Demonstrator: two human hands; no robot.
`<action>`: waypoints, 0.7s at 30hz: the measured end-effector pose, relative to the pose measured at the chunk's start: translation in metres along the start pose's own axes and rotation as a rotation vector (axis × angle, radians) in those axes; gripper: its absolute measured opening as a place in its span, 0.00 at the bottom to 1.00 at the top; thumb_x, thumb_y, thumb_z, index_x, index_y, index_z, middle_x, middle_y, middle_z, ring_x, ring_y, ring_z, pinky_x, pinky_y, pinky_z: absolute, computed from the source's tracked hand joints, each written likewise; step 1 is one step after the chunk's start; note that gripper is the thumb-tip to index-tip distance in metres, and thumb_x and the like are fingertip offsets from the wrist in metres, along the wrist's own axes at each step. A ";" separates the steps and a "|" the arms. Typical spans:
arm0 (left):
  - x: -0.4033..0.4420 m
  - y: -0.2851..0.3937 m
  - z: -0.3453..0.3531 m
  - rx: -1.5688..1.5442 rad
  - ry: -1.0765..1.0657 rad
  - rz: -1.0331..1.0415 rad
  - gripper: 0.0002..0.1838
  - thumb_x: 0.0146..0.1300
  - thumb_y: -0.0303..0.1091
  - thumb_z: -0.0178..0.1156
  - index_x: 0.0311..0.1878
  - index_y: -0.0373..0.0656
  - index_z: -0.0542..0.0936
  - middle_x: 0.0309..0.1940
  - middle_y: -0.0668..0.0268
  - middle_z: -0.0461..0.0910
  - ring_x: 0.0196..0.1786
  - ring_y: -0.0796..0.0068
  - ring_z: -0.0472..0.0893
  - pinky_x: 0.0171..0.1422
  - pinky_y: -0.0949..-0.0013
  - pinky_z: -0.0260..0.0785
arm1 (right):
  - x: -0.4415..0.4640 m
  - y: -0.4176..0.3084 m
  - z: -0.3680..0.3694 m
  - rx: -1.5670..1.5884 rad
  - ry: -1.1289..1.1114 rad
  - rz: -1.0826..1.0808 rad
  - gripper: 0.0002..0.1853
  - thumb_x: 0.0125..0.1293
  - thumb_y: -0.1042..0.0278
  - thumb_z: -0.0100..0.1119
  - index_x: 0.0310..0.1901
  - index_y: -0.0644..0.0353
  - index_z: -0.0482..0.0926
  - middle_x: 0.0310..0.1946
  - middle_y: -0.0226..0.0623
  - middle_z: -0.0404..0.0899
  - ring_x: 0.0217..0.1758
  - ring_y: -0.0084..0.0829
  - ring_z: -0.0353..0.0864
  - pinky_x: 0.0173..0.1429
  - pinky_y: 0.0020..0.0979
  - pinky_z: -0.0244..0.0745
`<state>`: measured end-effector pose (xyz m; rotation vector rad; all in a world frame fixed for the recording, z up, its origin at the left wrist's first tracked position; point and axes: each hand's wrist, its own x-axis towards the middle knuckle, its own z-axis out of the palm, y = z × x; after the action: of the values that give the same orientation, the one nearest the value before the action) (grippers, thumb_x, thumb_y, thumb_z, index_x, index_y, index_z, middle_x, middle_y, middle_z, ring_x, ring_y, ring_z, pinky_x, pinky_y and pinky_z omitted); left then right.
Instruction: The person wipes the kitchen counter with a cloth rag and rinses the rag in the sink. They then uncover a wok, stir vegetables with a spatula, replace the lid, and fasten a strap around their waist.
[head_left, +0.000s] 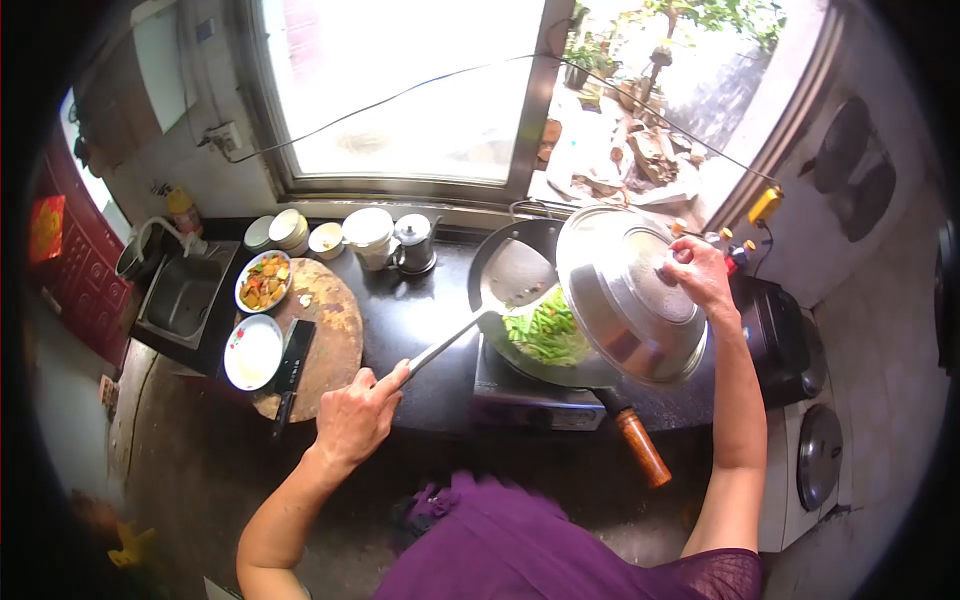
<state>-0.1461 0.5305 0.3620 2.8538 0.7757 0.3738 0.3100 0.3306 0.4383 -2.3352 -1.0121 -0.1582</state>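
My left hand (357,415) is closed round the handle of a long metal spatula (445,345). The spatula reaches over the left rim of a dark wok (488,262); its working end is hard to make out. Chopped green vegetables (548,332) lie in the wok, which sits on a stove (535,412) with its wooden handle (642,450) pointing toward me. Pinched in my right hand (702,275) is the knob of a large domed metal lid (625,300). The lid is tilted and raised over the wok's right side, hiding part of it.
To the left, a round chopping board (338,325) bears a cleaver (293,365). Beside it are a bowl of diced food (264,282) and a white bowl (254,352). Stacked bowls (288,230) and a metal pot (414,243) stand behind; a sink (190,290) is far left, a black appliance (775,335) right.
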 end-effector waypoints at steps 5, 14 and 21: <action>-0.045 -0.048 0.001 0.005 0.205 -0.279 0.27 0.60 0.36 0.62 0.64 0.54 0.71 0.33 0.59 0.76 0.32 0.53 0.80 0.34 0.55 0.73 | 0.013 -0.047 0.051 -0.194 -0.109 -0.112 0.23 0.44 0.54 0.64 0.40 0.62 0.83 0.31 0.50 0.84 0.36 0.44 0.85 0.46 0.38 0.78; -0.092 -0.142 0.052 0.021 0.353 -0.710 0.18 0.61 0.36 0.61 0.54 0.47 0.71 0.38 0.54 0.78 0.37 0.44 0.80 0.39 0.47 0.71 | 0.021 -0.064 0.131 -0.284 -0.251 -0.216 0.23 0.43 0.55 0.64 0.37 0.64 0.81 0.34 0.54 0.82 0.42 0.48 0.83 0.48 0.42 0.76; -0.064 -0.149 0.138 -0.061 0.361 -0.747 0.18 0.59 0.36 0.63 0.51 0.45 0.72 0.37 0.54 0.78 0.44 0.51 0.78 0.46 0.51 0.70 | 0.018 -0.065 0.135 -0.356 -0.313 -0.182 0.23 0.50 0.52 0.65 0.44 0.60 0.80 0.40 0.53 0.82 0.48 0.49 0.82 0.52 0.42 0.76</action>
<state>-0.2318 0.6120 0.1853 2.2278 1.7543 0.7691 0.2615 0.4522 0.3635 -2.6402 -1.4529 -0.0445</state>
